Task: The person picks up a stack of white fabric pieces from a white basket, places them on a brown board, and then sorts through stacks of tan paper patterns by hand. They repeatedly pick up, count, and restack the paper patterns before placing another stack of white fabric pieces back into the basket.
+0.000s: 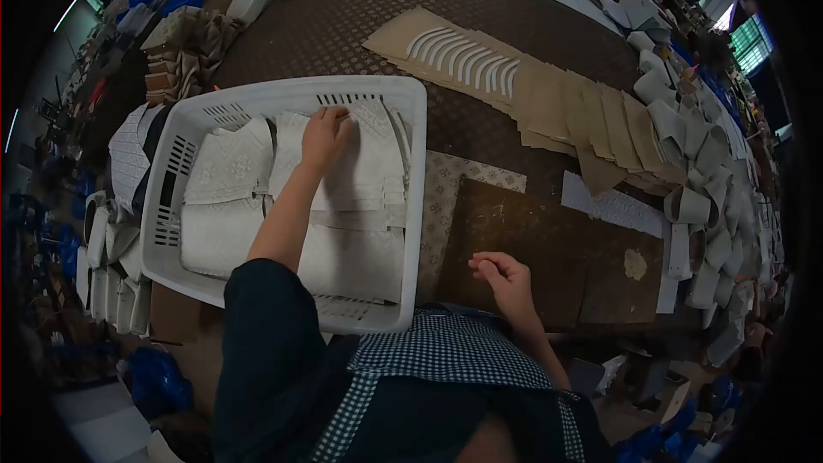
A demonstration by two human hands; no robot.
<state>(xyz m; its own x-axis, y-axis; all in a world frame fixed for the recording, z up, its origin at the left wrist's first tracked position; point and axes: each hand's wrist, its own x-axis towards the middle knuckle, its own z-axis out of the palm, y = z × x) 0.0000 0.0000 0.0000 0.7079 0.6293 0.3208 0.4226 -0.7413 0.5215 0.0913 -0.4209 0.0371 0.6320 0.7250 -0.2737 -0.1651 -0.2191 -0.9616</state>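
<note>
Arm (285, 216) forward, left grip (329, 134) over sheets (369, 154)

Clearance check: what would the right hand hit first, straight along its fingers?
The right hand would likely meet the white, rectangular plastic basket on its nearest side; height is unclear, so it might pass above.

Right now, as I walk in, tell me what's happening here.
A person's left hand reaches into the white basket, at the far end of the stacked pale patterned pieces. Their right hand is loosely curled over the brown board, holding nothing that shows. Farther off, tan sheets lie overlapped in a row.
</note>
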